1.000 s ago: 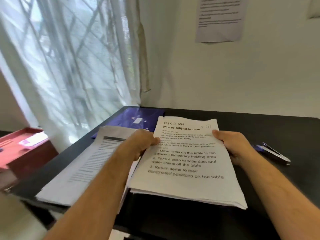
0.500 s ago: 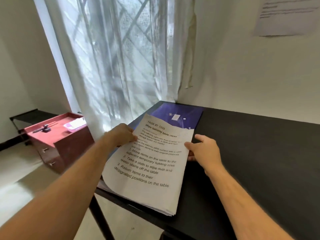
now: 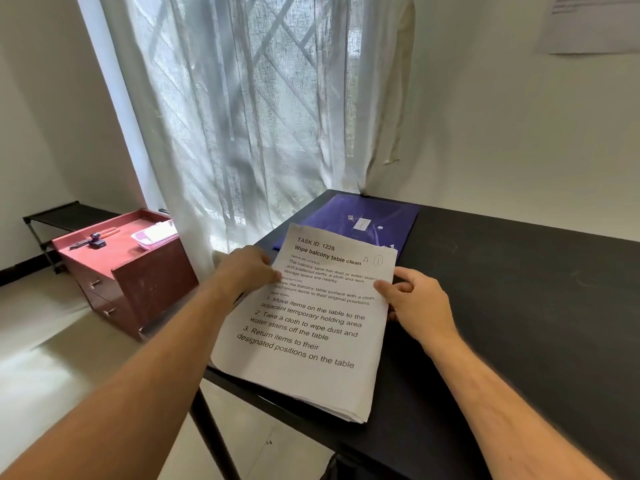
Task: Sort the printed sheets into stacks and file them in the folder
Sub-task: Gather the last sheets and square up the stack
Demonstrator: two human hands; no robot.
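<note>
A thick stack of printed sheets (image 3: 311,327) lies on the black table (image 3: 519,306) at its left front corner, top page headed "Wipe balcony table clean". My left hand (image 3: 247,271) grips the stack's left edge, thumb on the page. My right hand (image 3: 415,303) grips the right edge, thumb on top and fingers curled under. Behind the stack, a purple folder (image 3: 363,220) lies flat and closed at the table's far left corner, partly covered by the sheets.
A sheer white curtain (image 3: 259,116) hangs over the window behind the table's left end. A red drawer cabinet (image 3: 138,271) with small items on top stands on the floor to the left. A printed notice (image 3: 595,22) is stuck on the wall.
The stack moved left from the table's middle onto the other pile at the left edge. The view swung left; the pen at the right is out of sight. Both hands kept their grip.
</note>
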